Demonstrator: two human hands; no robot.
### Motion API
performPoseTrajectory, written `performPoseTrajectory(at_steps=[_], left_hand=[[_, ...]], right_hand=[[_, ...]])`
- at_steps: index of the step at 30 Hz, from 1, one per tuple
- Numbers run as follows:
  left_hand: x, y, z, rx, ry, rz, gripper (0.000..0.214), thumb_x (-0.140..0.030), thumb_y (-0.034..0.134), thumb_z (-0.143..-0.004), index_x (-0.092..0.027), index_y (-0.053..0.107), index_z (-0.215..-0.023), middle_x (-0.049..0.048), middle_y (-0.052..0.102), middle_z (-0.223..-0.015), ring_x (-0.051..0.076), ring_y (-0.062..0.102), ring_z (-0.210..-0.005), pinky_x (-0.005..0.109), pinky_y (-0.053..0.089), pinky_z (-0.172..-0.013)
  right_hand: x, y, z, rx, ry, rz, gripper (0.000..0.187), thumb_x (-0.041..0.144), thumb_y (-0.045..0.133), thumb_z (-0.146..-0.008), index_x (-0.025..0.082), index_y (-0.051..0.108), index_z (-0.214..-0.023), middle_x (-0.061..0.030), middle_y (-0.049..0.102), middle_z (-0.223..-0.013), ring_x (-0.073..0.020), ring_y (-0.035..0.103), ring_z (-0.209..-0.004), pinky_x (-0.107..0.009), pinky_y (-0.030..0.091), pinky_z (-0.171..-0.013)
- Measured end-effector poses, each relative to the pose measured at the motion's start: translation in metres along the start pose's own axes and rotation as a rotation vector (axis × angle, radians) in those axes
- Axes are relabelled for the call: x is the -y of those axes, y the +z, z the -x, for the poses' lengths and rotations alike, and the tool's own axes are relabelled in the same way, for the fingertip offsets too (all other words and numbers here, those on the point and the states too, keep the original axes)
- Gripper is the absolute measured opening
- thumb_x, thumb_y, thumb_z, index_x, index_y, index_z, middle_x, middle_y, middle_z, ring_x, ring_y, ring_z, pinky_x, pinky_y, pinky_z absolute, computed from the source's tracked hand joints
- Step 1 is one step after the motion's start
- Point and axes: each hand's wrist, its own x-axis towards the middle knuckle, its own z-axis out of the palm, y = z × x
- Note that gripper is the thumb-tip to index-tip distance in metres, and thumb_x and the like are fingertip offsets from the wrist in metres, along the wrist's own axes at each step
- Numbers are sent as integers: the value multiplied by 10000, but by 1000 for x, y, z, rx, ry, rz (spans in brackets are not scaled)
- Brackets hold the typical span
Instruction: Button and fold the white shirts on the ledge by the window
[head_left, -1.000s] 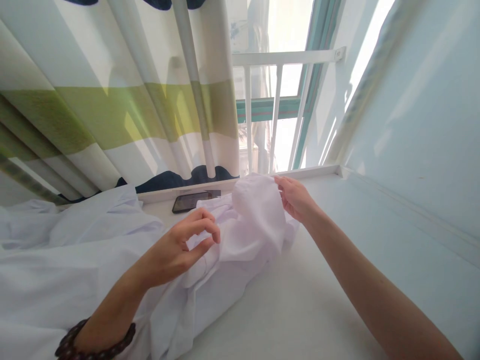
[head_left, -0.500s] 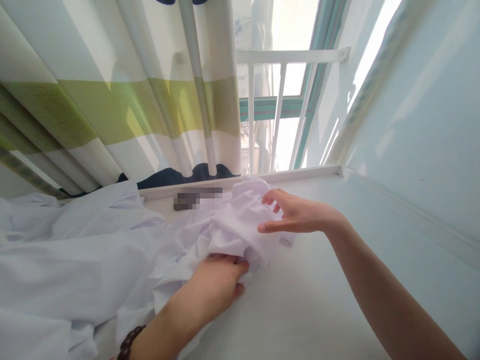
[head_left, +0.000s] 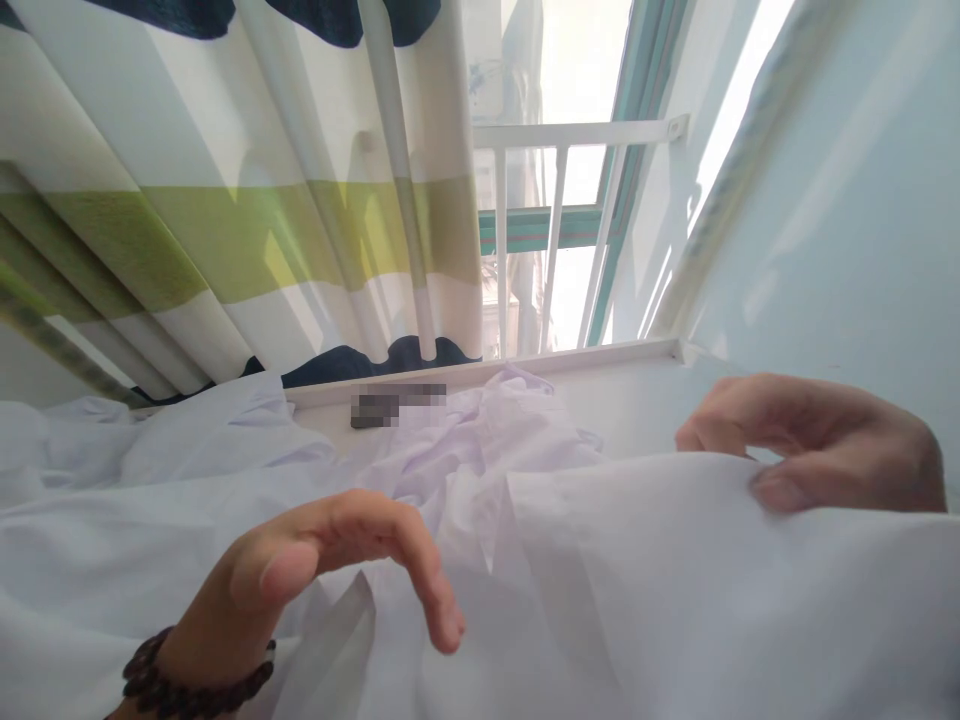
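White cloth (head_left: 675, 590) is pinched along its upper edge between the thumb and fingers of the right hand (head_left: 862, 445) and is held up over the near right part of the surface (head_left: 637, 400). Nothing is seen to be grasped by the left hand (head_left: 345, 530): its fingers are curved and parted from the thumb above the fabric, and whether it is touched cannot be told. Dark beads are worn as a bracelet (head_left: 199, 680) on that wrist. The step in hand is judged to be the lifting of the cloth's edge; for the next move, a second grip by the left hand seems to be called for. Farther out, crumpled fabric (head_left: 472, 440) is gathered toward the back edge, a white heap (head_left: 112, 540) is spread at the left, and a pixelated dark object (head_left: 375, 410) is lodged between them near the back edge, below a striped curtain (head_left: 300, 235).
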Motion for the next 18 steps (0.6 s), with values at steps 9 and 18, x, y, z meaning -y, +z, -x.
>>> performPoseTrajectory(at_steps=[9,18], left_hand=[[58,2,-61,-561,-236,-386,583,-558,489,-867,-163,506,-1296,127,565,-1192,279,533,-1134,452,428,-996],[90,-5,-66,-389,-350,-325,625,-410,478,-849,-149,431,-1416,97,691,-1099,258,640,-1023,382,466,-966]], right_hand=[[-27,12,-60,190,90,121,381,532,579,-876,210,722,-1021,-71,718,-1080,-235,642,-1043,-337,496,-907],[-148,47,-131,-424,349,139,927,575,573,-833,197,129,-1554,-147,336,-1549,-308,384,-1374,-457,326,-1110]])
